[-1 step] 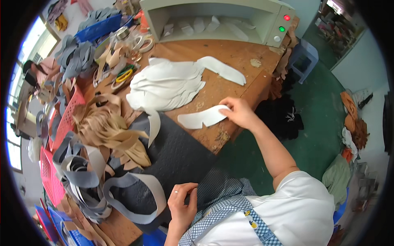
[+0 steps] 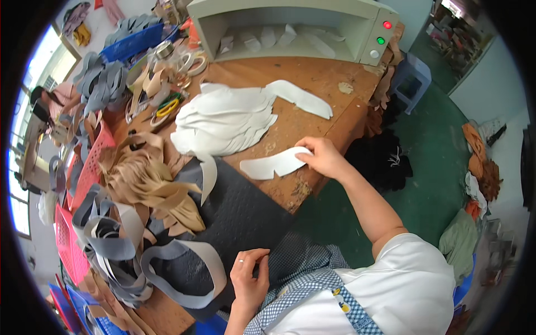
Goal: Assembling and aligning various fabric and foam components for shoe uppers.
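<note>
My right hand pinches the right end of a curved white strip between thumb and fingers. The strip has a small notch in its lower edge and lies over the wooden table near its right edge. Behind it spreads a pile of similar white strips; another white strip extends from the pile's right side. My left hand, with a ring on one finger, is near the front edge of a black mat. Its fingers are loosely bent, the thumb apart from them, and nothing shows between them.
At the back stands a grey-green open-fronted machine with lit buttons and white pieces inside. Left are tan strips, grey bands, pink baskets and yellow-handled scissors. A blue stool stands beyond the table.
The view has shifted very slightly. My right hand keeps its pinch on the white strip, and my left hand holds its pose.
</note>
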Demonstrator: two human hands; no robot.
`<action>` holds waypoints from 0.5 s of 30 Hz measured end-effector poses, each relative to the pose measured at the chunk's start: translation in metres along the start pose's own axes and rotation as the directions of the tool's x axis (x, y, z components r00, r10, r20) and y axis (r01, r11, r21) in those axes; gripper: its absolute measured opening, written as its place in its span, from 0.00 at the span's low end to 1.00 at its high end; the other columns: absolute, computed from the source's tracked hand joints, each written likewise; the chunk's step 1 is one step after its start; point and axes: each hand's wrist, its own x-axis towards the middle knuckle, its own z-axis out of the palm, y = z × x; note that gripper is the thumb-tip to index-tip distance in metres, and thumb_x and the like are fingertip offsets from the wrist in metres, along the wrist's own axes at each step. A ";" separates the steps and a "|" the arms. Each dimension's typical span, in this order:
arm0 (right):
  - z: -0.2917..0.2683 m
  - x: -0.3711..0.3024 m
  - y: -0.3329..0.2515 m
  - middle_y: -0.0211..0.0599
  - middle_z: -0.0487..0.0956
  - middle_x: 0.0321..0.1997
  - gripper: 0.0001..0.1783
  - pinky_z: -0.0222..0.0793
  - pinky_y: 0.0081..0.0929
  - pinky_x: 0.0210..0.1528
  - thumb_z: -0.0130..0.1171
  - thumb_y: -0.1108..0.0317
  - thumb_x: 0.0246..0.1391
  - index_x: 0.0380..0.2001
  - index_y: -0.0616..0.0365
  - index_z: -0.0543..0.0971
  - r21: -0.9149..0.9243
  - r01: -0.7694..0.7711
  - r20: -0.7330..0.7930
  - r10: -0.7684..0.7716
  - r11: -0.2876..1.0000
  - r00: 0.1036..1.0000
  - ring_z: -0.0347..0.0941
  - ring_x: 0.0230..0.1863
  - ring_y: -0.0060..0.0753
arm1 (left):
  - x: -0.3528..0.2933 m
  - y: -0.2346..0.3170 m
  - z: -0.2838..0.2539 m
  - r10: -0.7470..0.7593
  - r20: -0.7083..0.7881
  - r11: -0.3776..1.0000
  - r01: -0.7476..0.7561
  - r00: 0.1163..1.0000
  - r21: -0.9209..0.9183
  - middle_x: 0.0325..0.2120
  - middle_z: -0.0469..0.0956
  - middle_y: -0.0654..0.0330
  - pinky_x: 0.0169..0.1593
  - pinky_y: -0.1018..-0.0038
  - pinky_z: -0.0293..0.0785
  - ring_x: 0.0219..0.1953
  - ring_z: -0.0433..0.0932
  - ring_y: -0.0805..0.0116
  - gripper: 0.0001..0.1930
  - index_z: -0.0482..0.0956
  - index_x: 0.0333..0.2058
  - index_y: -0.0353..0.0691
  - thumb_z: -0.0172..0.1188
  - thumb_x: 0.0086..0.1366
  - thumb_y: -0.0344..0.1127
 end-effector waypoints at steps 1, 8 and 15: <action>-0.001 0.002 -0.004 0.32 0.79 0.26 0.12 0.67 0.20 0.27 0.60 0.70 0.55 0.41 0.64 0.77 -0.007 -0.008 0.017 0.008 1.000 1.000 0.73 0.25 0.19 | 0.004 -0.006 0.006 0.023 -0.011 0.998 -0.023 1.000 0.050 0.27 0.79 0.55 0.34 0.76 0.73 0.30 0.79 0.66 0.07 0.79 0.33 0.33 0.59 0.56 0.17; -0.063 0.129 0.001 0.46 0.82 0.29 0.11 0.75 0.43 0.37 0.59 0.60 0.52 0.27 0.56 0.81 -0.281 0.090 -0.376 -0.196 0.955 0.906 0.79 0.34 0.49 | 0.030 -0.032 0.026 -0.072 -0.082 0.989 0.082 0.994 0.121 0.23 0.77 0.58 0.25 0.82 0.69 0.22 0.76 0.75 0.03 0.79 0.33 0.33 0.59 0.61 0.20; -0.166 0.299 0.075 0.51 0.80 0.48 0.14 0.73 0.40 0.51 0.57 0.66 0.53 0.41 0.61 0.82 -0.380 -0.542 -0.663 0.187 0.749 0.724 0.76 0.52 0.50 | 0.034 -0.031 0.024 -0.204 -0.132 0.978 0.209 0.970 0.028 0.21 0.78 0.58 0.21 0.81 0.69 0.20 0.77 0.74 0.04 0.81 0.32 0.34 0.61 0.58 0.20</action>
